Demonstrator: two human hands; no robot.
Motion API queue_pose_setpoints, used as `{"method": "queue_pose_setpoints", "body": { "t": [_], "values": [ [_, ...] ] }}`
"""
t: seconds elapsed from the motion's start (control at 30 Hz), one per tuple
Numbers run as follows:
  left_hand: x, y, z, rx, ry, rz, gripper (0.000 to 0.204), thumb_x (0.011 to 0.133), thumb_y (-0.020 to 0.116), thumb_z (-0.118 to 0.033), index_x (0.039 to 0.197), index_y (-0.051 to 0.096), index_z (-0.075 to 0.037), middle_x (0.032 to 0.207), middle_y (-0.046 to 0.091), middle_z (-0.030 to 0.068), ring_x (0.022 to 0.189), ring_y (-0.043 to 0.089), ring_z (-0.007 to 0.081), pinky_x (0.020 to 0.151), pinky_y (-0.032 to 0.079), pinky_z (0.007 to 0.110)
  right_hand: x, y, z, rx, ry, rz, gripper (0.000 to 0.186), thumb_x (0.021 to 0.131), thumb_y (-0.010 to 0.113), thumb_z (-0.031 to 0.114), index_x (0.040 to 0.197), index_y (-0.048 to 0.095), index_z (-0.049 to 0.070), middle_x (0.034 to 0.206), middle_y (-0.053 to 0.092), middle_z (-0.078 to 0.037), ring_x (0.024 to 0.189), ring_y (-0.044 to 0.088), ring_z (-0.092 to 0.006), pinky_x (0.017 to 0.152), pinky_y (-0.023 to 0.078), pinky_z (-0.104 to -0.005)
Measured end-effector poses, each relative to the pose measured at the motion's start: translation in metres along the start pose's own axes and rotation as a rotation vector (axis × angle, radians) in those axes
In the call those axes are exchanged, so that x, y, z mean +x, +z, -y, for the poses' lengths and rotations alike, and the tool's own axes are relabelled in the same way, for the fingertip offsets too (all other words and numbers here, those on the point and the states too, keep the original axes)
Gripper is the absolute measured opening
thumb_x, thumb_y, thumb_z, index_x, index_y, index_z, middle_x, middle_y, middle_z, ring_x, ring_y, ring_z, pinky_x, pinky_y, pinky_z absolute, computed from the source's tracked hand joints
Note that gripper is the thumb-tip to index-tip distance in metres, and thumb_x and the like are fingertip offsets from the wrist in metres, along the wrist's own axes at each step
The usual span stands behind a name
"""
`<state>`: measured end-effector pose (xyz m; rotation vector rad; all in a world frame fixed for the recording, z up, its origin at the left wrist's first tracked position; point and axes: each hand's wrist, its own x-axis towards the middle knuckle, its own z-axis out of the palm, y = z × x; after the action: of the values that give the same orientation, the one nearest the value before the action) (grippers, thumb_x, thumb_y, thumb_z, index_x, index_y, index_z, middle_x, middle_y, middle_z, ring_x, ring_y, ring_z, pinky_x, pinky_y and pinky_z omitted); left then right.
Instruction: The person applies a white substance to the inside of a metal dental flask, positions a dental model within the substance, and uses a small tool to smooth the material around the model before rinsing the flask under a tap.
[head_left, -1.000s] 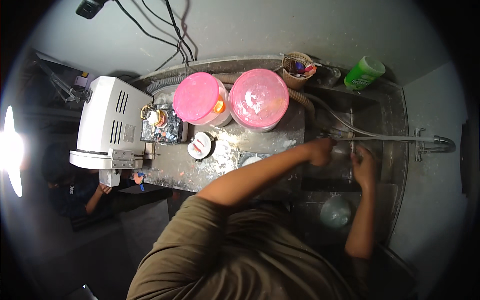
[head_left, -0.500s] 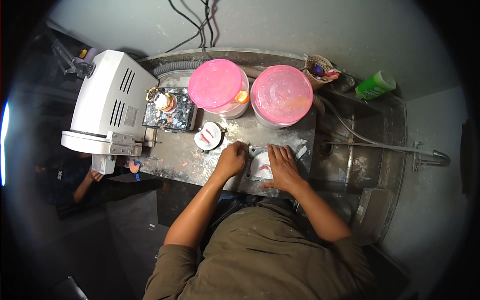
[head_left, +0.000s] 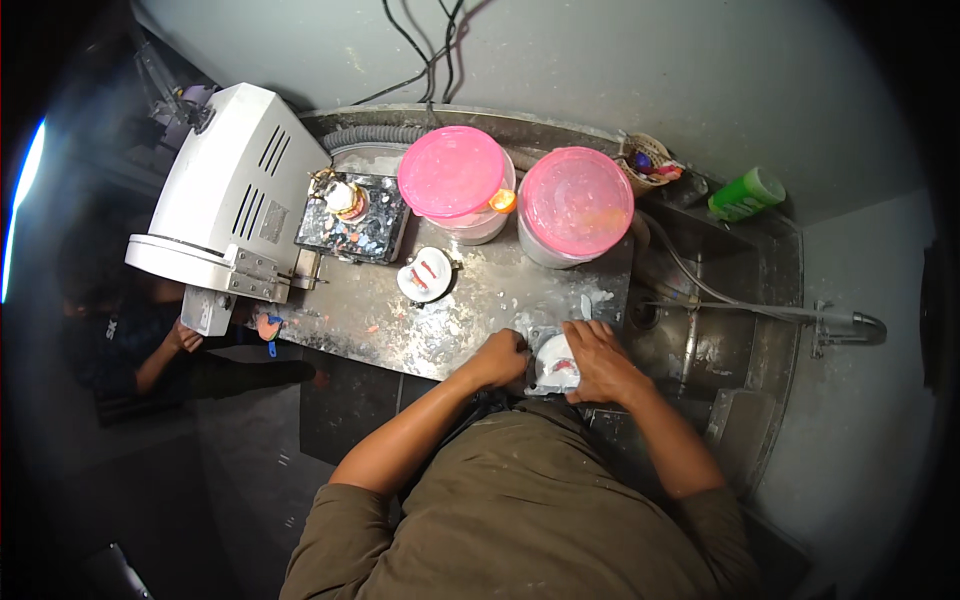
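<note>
A grey metal flask half (head_left: 541,388) filled with white plaster, with a small red-pink patch on it, is at the bench's near edge, close to my body. My right hand (head_left: 607,365) wraps over its right side, fingers along the far right and thumb near the front. My left hand (head_left: 500,358) is closed against its left side; whatever its curled fingers hold is hidden. Farther left on the bench lies a second round plaster-filled piece (head_left: 425,275) with red-pink strips on its white face.
Two tubs with pink lids (head_left: 455,172) (head_left: 575,203) stand behind. A dark speckled block (head_left: 350,240) bears a dental model (head_left: 345,200). A white machine (head_left: 225,175) is at left, a sink (head_left: 690,350) at right, a green container (head_left: 745,195) behind it. Another person's hand (head_left: 184,337) shows far left.
Both hands and the flask half have moved toward me, to the bench's near edge. The view has shifted slightly too. The second plaster piece stays in its place.
</note>
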<state>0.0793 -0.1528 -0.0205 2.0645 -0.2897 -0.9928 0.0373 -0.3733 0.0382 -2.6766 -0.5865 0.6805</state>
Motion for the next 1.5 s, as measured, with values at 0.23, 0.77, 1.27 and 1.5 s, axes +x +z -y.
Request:
{"method": "queue_pose_setpoints", "body": {
  "t": [0.23,0.77,1.27,1.5],
  "values": [
    [-0.013,-0.054,-0.035,-1.034,0.164,0.187,0.051,0.099,0.055,-0.046,0.099,0.069,0.003,0.092,0.072,0.0152,0.086,0.070,0.0230,0.079,0.055,0.037,-0.041,-0.085,0.023,0.130,-0.143,-0.437,0.107,0.049,0.087,0.022,0.141,0.040,-0.008,0.138,0.048,-0.022,0.132,0.044,-0.0379,0.116,0.033,-0.0506],
    [-0.064,-0.053,-0.161,-0.444,1.009,0.210,0.119,0.085,-0.004,-0.085,0.154,0.028,0.007,0.161,0.021,0.0297,0.151,0.022,0.0390,0.122,0.014,0.046,-0.054,0.003,-0.042,0.314,-0.069,-1.617,0.038,0.099,0.046,0.023,0.132,0.038,0.006,0.132,0.053,-0.017,0.130,0.050,-0.0294,0.121,0.020,-0.0546],
    [-0.041,-0.063,-0.156,-0.245,1.116,0.156,0.107,0.087,-0.005,-0.083,0.153,0.044,-0.015,0.166,0.008,0.0254,0.151,0.002,0.0522,0.118,0.007,0.062,-0.040,0.010,-0.025,1.110,-0.300,-1.720,0.049,0.102,0.039,0.033,0.141,0.039,0.004,0.142,0.049,-0.007,0.140,0.038,-0.0158,0.123,0.017,-0.0359],
    [-0.048,-0.068,-0.174,-0.220,1.219,0.240,0.106,0.089,-0.006,-0.080,0.143,0.058,-0.015,0.165,0.009,0.0271,0.151,-0.001,0.0530,0.119,0.003,0.061,-0.047,0.020,-0.034,1.125,-0.383,-1.718,0.049,0.104,0.039,0.034,0.145,0.034,0.008,0.140,0.050,-0.007,0.139,0.040,-0.0137,0.124,0.017,-0.0378]
  ]
}}
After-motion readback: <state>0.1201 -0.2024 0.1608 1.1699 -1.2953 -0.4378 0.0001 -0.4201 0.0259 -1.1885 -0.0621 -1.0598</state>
